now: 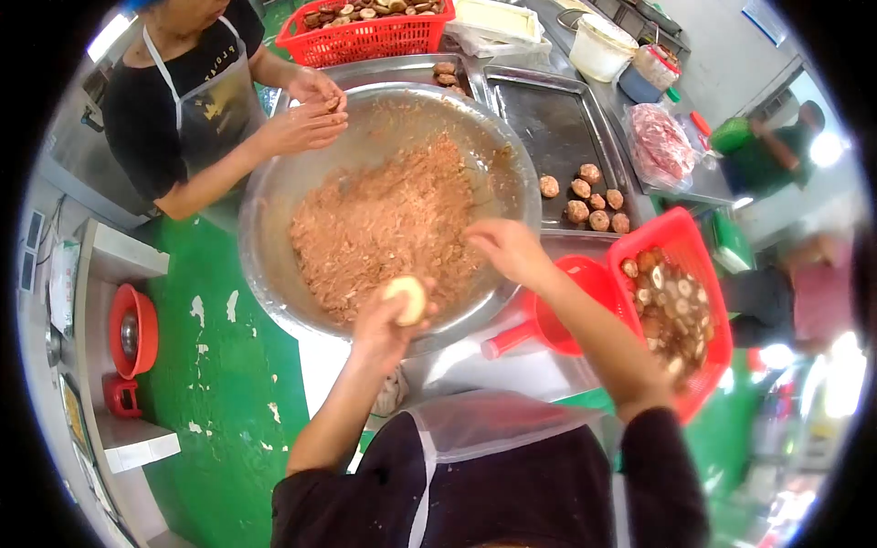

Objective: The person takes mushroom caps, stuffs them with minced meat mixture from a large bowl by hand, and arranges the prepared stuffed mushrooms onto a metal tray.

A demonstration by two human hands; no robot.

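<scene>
My left hand (pixel 388 321) holds a round, pale mushroom cap (pixel 405 300) over the near edge of a large metal bowl (pixel 254 219). Brown minced filling (pixel 375 219) lies in that bowl. Over the bowl's right side is my right hand (pixel 507 248), its fingertips pinched together near the filling; whether they hold anything is too small to tell. Several filled round pieces (pixel 598 220) sit on a dark metal tray (pixel 548 110) behind and to the right. A red basket (pixel 676 228) of mushroom caps stands at the right.
A co-worker (pixel 183 110) at the upper left has both hands over the bowl's far left rim. A red dipper (pixel 571 301) lies beside the bowl. Behind are a red basket (pixel 365 41) of mushrooms, a white bucket (pixel 601 47) and bagged meat (pixel 660 142).
</scene>
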